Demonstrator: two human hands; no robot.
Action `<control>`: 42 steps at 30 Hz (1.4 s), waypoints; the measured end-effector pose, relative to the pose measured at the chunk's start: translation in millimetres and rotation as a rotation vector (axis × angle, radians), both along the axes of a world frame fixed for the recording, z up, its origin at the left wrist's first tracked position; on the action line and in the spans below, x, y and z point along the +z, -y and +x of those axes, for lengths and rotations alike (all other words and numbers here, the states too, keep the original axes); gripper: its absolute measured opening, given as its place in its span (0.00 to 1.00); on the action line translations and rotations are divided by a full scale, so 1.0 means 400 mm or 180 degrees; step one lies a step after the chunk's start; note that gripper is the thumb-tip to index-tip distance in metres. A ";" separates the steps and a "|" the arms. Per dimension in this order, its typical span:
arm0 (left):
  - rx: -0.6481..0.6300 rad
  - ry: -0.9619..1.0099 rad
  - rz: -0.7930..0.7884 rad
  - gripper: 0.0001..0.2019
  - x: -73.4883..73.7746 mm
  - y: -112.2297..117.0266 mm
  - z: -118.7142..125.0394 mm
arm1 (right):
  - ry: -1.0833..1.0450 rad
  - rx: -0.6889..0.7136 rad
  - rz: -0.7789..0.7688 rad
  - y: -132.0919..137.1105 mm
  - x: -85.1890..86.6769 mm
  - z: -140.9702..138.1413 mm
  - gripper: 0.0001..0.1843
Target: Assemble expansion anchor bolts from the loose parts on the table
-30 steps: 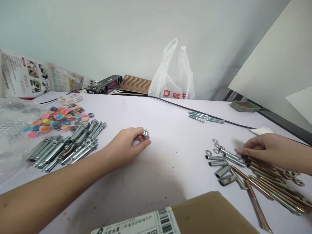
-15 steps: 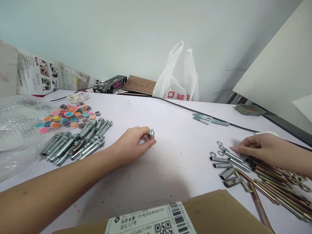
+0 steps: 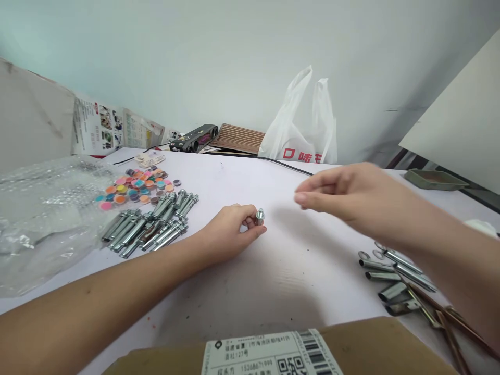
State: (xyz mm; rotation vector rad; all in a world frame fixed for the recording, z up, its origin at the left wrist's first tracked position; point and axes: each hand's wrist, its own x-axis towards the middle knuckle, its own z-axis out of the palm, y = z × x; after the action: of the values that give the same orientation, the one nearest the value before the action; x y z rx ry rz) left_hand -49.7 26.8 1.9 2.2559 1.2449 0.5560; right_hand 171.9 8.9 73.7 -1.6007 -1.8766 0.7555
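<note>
The bolt (image 3: 260, 216) points up, long axis near-vertical, pinched in the left hand (image 3: 233, 227); the right hand (image 3: 349, 195), fingers narrow, contents unclear, has left the tubes (image 3: 377, 266).

A small, shiny silver bolt (image 3: 260, 216) is held upright between the thumb and finger of the left hand (image 3: 234, 229). Its stubby tip is pointed up, and a flat ring is worn just under it. The bottom part is covered by the fingers. To the left of the bolt, a big heap of silver bolts (image 3: 135, 227) is laid down flat, all piled together. To the right of the bolt, and nearer, short silver tubes (image 3: 383, 276) are scattered on their sides. Thin, flat rings (image 3: 364, 258) are laid close to the tubes. Long copper-coloured pieces (image 3: 451, 341) are partly hidden there.
</note>
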 end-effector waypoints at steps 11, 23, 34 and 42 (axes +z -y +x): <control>-0.0131 0.0183 0.0005 0.10 -0.012 -0.008 -0.007 | -0.0604 0.0823 -0.0355 -0.048 -0.084 -0.105 0.12; -0.0099 0.0157 0.0050 0.08 -0.009 -0.005 -0.002 | -0.0475 0.1050 -0.0061 -0.049 -0.074 -0.111 0.13; -0.0074 0.0119 0.0036 0.08 -0.004 -0.005 -0.004 | -0.0058 0.0547 0.0064 -0.070 -0.073 -0.089 0.21; -0.0044 0.0136 0.0017 0.08 -0.003 0.000 -0.004 | 0.0274 0.0605 0.0066 -0.071 -0.084 -0.096 0.23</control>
State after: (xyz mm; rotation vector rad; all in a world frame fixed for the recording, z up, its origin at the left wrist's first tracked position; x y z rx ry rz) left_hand -51.1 27.0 0.8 2.2434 1.2075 0.6000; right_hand 133.4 37.1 40.2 -1.4777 -2.1142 0.7537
